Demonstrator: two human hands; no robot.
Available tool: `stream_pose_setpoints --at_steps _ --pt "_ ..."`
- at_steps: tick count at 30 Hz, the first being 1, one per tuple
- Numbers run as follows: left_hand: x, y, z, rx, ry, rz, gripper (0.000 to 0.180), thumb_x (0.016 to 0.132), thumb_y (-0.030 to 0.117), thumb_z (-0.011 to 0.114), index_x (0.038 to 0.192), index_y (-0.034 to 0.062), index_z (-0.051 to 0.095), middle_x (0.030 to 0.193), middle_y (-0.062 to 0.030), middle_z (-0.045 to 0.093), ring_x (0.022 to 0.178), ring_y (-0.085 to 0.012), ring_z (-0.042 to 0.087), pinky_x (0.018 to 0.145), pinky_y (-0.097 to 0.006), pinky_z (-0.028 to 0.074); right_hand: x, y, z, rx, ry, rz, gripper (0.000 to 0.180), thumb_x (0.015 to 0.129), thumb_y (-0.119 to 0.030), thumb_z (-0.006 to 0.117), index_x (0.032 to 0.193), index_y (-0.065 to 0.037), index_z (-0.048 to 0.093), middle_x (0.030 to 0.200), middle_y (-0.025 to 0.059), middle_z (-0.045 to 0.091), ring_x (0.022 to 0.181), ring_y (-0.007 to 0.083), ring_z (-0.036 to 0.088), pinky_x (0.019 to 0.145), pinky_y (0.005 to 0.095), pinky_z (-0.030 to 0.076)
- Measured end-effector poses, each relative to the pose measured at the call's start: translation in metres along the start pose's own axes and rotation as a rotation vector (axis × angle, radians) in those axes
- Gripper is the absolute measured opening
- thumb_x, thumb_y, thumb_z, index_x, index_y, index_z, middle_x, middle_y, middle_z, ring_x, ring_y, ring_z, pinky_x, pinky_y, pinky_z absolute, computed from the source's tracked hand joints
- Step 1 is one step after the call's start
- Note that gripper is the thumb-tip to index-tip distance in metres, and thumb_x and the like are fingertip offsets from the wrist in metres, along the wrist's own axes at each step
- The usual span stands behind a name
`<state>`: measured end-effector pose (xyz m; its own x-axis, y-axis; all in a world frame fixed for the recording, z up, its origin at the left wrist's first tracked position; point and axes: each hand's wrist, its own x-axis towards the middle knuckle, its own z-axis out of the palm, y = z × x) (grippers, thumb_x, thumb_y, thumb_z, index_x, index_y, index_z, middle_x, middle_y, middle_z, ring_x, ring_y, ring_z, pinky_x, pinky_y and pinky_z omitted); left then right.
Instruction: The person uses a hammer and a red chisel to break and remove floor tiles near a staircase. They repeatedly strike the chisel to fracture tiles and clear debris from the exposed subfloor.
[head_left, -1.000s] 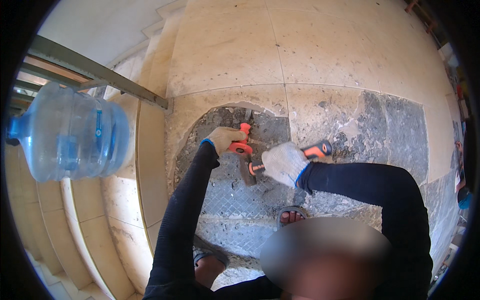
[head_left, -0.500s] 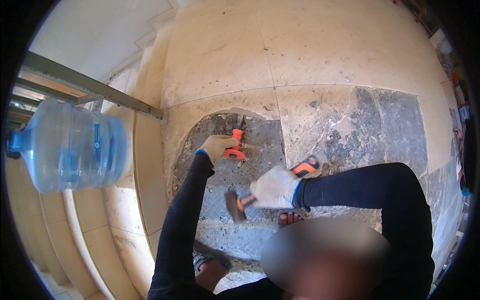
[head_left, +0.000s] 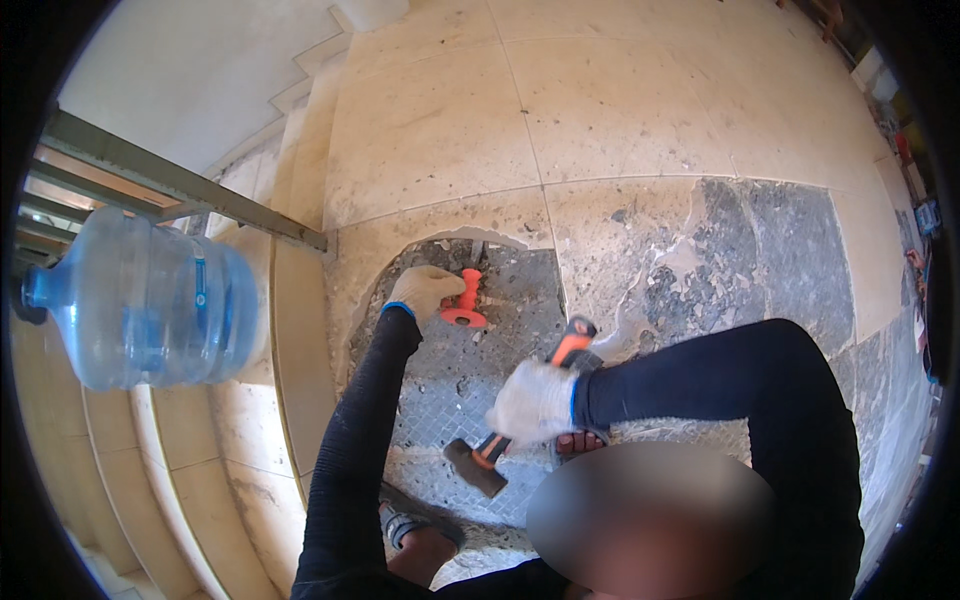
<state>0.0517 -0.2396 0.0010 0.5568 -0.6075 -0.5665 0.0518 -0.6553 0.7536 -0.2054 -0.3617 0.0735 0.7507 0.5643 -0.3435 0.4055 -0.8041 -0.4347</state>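
The left hand (head_left: 425, 292) has its grip closed round an orange-guarded chisel (head_left: 466, 300), tip on the chipped floor (head_left: 450, 380). The right hand (head_left: 535, 402) grips a hammer (head_left: 478, 464) — head low, well apart from the chisel.

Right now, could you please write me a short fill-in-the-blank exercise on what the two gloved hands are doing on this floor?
1. The left hand holds an orange-guarded ____ against the edge of the broken tile.
2. The right hand grips a ____ by its orange and black handle.
3. The large water bottle at the person's left is tinted ____.
4. Both hands wear pale work ____.

Missing words: chisel; hammer; blue; gloves
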Motion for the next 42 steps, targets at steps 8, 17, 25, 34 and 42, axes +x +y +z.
stream_pose_setpoints --at_steps 8,17,25,34,42 --pt "-0.007 -0.013 -0.019 -0.048 0.186 0.050 0.033 0.096 0.028 0.081 0.116 0.0013 0.082 0.097 -0.0044 0.076 0.078 -0.0147 0.068 0.069 -0.032 0.055 0.005 0.005 0.007 0.082 0.028 0.367 0.025 0.092 -0.028 0.072 0.092 -0.008 0.086 0.087 0.0142 0.083 0.082 0.0352 0.083 0.069 0.0527 0.063" --pt "-0.040 0.004 -0.014 -0.224 0.662 0.151 0.034 0.099 0.031 0.078 0.106 -0.0019 0.080 0.082 -0.0026 0.072 0.072 -0.0111 0.062 0.068 -0.030 0.050 0.020 0.028 0.002 -0.051 0.287 0.496 0.031 0.093 -0.033 0.071 0.086 -0.006 0.085 0.085 0.0155 0.082 0.081 0.0345 0.082 0.067 0.0521 0.061" --pt "-0.061 0.046 0.014 -0.427 0.785 0.410 0.027 0.107 0.025 0.075 0.114 -0.0010 0.077 0.088 0.0002 0.069 0.078 -0.0074 0.059 0.070 -0.027 0.048 0.003 0.011 0.002 0.026 -0.004 0.102 0.050 0.092 -0.056 0.075 0.084 -0.007 0.082 0.077 0.0182 0.078 0.076 0.0380 0.081 0.065 0.0524 0.061" --pt "-0.105 0.078 0.045 -0.356 0.833 0.497 0.024 0.109 0.016 0.072 0.123 -0.0024 0.075 0.093 0.0005 0.068 0.082 -0.0075 0.059 0.075 -0.025 0.049 0.012 -0.025 0.030 0.238 -0.039 0.046 0.054 0.100 -0.057 0.068 0.095 -0.006 0.084 0.090 0.0172 0.082 0.090 0.0384 0.083 0.076 0.0536 0.064" --pt "-0.128 0.112 0.026 -0.496 0.784 0.639 0.027 0.113 0.021 0.066 0.124 -0.0022 0.074 0.099 -0.0032 0.070 0.087 -0.0107 0.062 0.079 -0.028 0.052 0.026 0.028 0.012 0.230 0.286 0.479 0.046 0.097 -0.050 0.072 0.096 -0.006 0.084 0.090 0.0191 0.082 0.083 0.0402 0.081 0.070 0.0555 0.062"
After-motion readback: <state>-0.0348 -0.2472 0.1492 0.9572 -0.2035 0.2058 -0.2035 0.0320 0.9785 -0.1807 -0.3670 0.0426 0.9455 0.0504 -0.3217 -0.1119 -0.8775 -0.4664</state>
